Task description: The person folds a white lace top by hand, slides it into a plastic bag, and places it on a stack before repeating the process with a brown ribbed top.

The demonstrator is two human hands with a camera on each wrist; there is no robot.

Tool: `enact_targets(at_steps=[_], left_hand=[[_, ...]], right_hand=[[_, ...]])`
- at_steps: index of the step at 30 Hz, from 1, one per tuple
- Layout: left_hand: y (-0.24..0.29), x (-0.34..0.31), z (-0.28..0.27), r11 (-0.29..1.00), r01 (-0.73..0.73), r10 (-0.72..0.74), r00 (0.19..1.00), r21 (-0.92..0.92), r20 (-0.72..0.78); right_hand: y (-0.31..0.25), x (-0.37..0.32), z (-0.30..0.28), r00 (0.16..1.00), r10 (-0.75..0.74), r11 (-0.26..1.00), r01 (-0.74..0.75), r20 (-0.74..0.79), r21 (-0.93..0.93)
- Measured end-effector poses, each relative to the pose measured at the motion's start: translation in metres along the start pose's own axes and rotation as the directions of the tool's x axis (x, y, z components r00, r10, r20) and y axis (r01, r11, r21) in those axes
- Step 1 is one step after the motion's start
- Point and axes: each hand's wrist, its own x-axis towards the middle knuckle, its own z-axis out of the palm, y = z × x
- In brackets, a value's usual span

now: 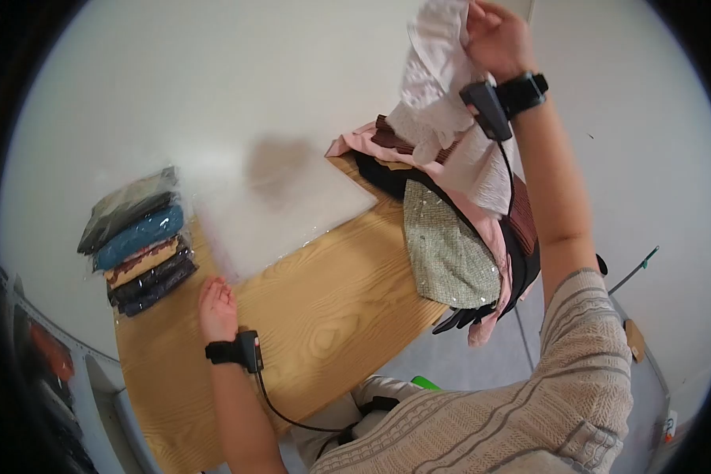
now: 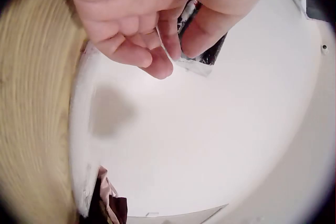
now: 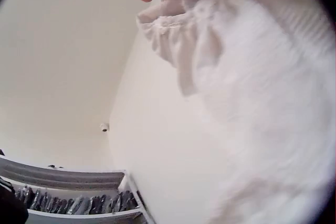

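High at the upper right of the head view, my right hand (image 1: 502, 39) grips a white garment (image 1: 450, 63) by its upper part. The garment hangs down in loose folds over a clothes pile. Up close in the right wrist view, a gathered, ruffled edge shows on the white garment (image 3: 178, 35), and part of the fingers is hidden behind the cloth. My left hand (image 1: 219, 308) is low over the table's left side, its fingers loosely bent and holding nothing. Its fingertips are right at the near corner of a flat, translucent plastic sheet or bag (image 1: 292, 229).
Folded garments in clear bags (image 1: 138, 237) are stacked at the wooden table's (image 1: 316, 340) left end. On the right, a greenish-grey textured garment (image 1: 450, 253) and pink cloth (image 1: 494, 237) overhang the edge amid black and brown clothes. A white wall (image 1: 213, 79) rises behind.
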Motion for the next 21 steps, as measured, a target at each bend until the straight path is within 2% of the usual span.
enact_targets(at_steps=[1,2,3,4,7,8,9,11,12,13,14,15,17,18,19,21], left_hand=[[0.002,-0.001,0.003,0.999,-0.01,0.009,1.0,0.045,0.019],[0.001,-0.001,0.007,0.998,-0.02,0.019,1.0,0.059,0.013],[0.003,-0.003,0.014,0.996,-0.025,0.023,0.999,0.082,0.031],[0.005,-0.007,0.023,0.994,-0.034,0.029,0.998,0.105,0.047],[0.013,-0.027,0.058,0.966,-0.21,0.152,0.932,0.149,0.328],[0.017,-0.035,0.071,0.945,-0.294,0.216,0.889,0.142,0.404],[0.021,-0.036,0.072,0.936,-0.317,0.239,0.891,0.151,0.386],[0.029,-0.036,0.068,0.928,-0.332,0.229,0.866,0.169,0.445],[0.034,-0.038,0.068,0.918,-0.351,0.243,0.868,0.187,0.433],[0.039,-0.041,0.068,0.926,-0.374,0.318,0.838,0.043,0.442],[0.042,-0.043,0.069,0.915,-0.389,0.394,0.806,-0.106,0.442],[0.047,-0.051,0.071,0.911,-0.402,0.4,0.81,-0.091,0.429],[0.065,-0.071,0.078,0.936,-0.223,0.306,0.897,-0.271,0.318],[0.076,-0.076,0.073,0.945,-0.225,0.312,0.844,-0.239,0.436],[0.082,-0.082,0.069,0.946,-0.236,0.311,0.852,-0.222,0.422],[0.095,-0.097,0.062,0.933,-0.358,0.326,0.867,0.017,0.378]], right_hand=[[0.002,0.016,0.023,0.995,-0.04,0.998,0.035,-0.094,-0.059],[0.007,0.035,0.052,0.996,-0.033,0.998,0.028,-0.081,-0.055],[0.015,0.054,0.085,0.946,-0.13,0.987,0.095,-0.298,-0.128],[0.021,0.066,0.104,0.842,-0.231,0.967,0.143,-0.488,-0.211],[0.025,0.082,0.105,0.873,-0.205,0.97,0.12,-0.442,-0.213],[0.045,0.084,0.146,0.881,-0.186,0.967,0.085,-0.435,-0.242],[0.052,0.086,0.147,0.894,-0.175,0.971,0.089,-0.413,-0.22],[0.063,0.08,0.142,0.931,-0.135,0.987,0.098,-0.339,-0.124],[0.072,0.072,0.153,0.922,-0.113,0.991,0.08,-0.37,-0.106],[0.077,0.065,0.146,0.928,-0.11,0.993,0.086,-0.355,-0.083],[0.082,0.054,0.13,0.952,-0.042,0.998,0.023,-0.303,-0.066],[0.089,0.048,0.119,0.967,0.031,0.998,-0.045,-0.253,-0.05],[0.116,0.035,0.154,0.979,0.072,0.996,-0.08,-0.19,-0.036],[0.129,0.03,0.161,0.951,0.034,0.997,-0.053,-0.309,-0.054],[0.14,0.026,0.164,0.906,-0.005,0.997,-0.029,-0.423,-0.074],[0.154,0.01,0.156,0.93,0.033,0.999,-0.036,-0.365,-0.002]])
